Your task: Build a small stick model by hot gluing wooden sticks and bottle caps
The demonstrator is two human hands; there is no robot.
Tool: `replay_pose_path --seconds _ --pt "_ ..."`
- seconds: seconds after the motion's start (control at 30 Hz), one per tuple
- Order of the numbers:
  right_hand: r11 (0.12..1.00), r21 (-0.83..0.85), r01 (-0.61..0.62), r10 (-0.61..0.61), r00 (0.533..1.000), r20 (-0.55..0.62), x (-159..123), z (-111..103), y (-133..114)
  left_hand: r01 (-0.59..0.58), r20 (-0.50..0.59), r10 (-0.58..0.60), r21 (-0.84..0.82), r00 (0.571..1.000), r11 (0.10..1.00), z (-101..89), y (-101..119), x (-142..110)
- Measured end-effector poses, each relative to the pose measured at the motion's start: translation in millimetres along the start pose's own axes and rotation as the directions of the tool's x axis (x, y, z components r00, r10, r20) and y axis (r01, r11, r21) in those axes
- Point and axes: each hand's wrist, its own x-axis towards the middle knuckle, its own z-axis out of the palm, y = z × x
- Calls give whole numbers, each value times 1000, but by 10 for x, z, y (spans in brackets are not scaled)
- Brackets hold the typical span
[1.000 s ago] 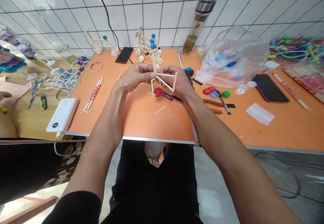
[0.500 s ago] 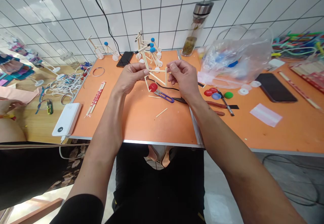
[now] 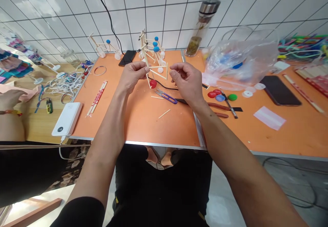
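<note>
A small frame of pale wooden sticks [image 3: 159, 72] hangs above the orange table, pinched at its left end by my left hand [image 3: 133, 77]. A red rounded piece [image 3: 153, 83] shows at the frame's lower end, close against a stick. My right hand [image 3: 188, 81] is just right of the frame, a small gap from its upright end stick, with fingers curled but apart and nothing visible in them. Purple-handled thread snips [image 3: 166, 96] lie below the frame, near a short cut stick [image 3: 164, 114]. Red-handled pliers [image 3: 217, 106] lie partly hidden under my right wrist.
Stick models with blue balls [image 3: 156, 48] stand at the back. A glass tea bottle [image 3: 202, 28], a plastic bag [image 3: 238, 63] and a phone [image 3: 280, 90] are to the right. A power bank [image 3: 68, 118] lies left. Another person's hand [image 3: 11, 100] rests at the far left.
My right hand has come off the frame's right end, leaving a small gap. The frame and red piece have shifted slightly up and left. The other person's hand has moved up.
</note>
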Motion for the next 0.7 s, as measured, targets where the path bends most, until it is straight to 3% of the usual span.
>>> replay_pose_path --seconds 0.23,0.37,0.53,0.7 --pt "995 -76 -64 68 996 52 -18 86 176 1 -22 -1 -29 1000 1000 3 -30 6" --pt "991 -126 -39 49 996 72 -40 111 186 18 -26 -19 -36 999 999 11 -48 8" --pt "999 -37 -36 37 999 26 -25 90 152 84 -51 -86 -40 995 996 -30 -33 16" --pt "979 119 -164 165 986 3 14 35 219 123 -54 -131 -136 990 983 -97 -62 42"
